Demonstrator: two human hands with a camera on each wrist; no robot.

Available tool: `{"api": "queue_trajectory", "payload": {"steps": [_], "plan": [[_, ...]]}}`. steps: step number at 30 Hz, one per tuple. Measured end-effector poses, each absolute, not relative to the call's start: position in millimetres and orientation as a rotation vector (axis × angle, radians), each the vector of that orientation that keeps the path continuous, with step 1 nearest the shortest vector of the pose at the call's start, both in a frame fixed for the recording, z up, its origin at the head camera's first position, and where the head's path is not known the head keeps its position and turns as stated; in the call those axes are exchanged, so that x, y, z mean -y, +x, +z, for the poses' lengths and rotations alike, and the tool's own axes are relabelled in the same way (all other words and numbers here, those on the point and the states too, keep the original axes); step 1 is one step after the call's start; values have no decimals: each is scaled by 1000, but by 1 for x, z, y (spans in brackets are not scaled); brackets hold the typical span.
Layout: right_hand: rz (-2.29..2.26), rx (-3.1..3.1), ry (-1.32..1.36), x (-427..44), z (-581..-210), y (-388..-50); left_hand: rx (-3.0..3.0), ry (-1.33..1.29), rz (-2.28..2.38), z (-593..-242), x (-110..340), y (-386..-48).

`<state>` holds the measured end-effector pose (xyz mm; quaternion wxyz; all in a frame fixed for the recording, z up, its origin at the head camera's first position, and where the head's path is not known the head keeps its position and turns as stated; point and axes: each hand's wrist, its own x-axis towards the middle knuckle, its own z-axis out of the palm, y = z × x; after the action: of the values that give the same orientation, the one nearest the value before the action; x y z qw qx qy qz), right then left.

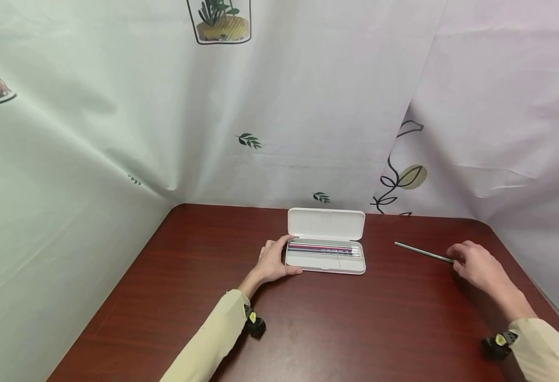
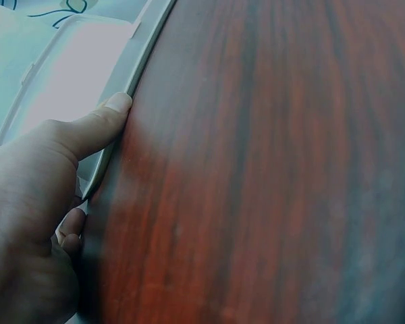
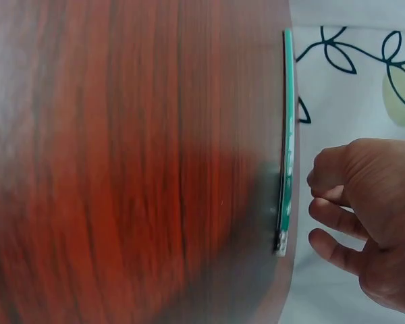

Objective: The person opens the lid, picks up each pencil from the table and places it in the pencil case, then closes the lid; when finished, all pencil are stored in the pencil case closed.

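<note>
A white pencil case (image 1: 312, 262) lies with its lid (image 1: 326, 224) raised at the back of the table. Several pencils (image 1: 324, 248) lie side by side in it. My left hand (image 1: 271, 262) holds the case by its left end, the thumb along the front edge and fingers behind; the left wrist view shows the thumb (image 2: 101, 121) on the rim. Off to the right, a single green pencil (image 1: 420, 251) rests on the table. Over its right end is my right hand (image 1: 480, 264). In the right wrist view the loosely curled fingers (image 3: 341, 250) appear apart from the pencil.
The dark red wooden table (image 1: 346, 323) has rounded back corners. White cloth (image 1: 308, 106) printed with plants hangs right behind the table and along its sides. Small black cameras (image 1: 256, 327) are strapped at both wrists.
</note>
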<state>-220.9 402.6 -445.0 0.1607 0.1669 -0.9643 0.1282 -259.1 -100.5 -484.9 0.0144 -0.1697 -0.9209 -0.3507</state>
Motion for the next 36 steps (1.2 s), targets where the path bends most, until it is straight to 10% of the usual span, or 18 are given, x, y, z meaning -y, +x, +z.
{"api": "queue_trajectory", "payload": {"steps": [36], "plan": [[364, 2923, 431, -411, -450, -225, 2849, -551, -1095, -485, 102, -259]]}}
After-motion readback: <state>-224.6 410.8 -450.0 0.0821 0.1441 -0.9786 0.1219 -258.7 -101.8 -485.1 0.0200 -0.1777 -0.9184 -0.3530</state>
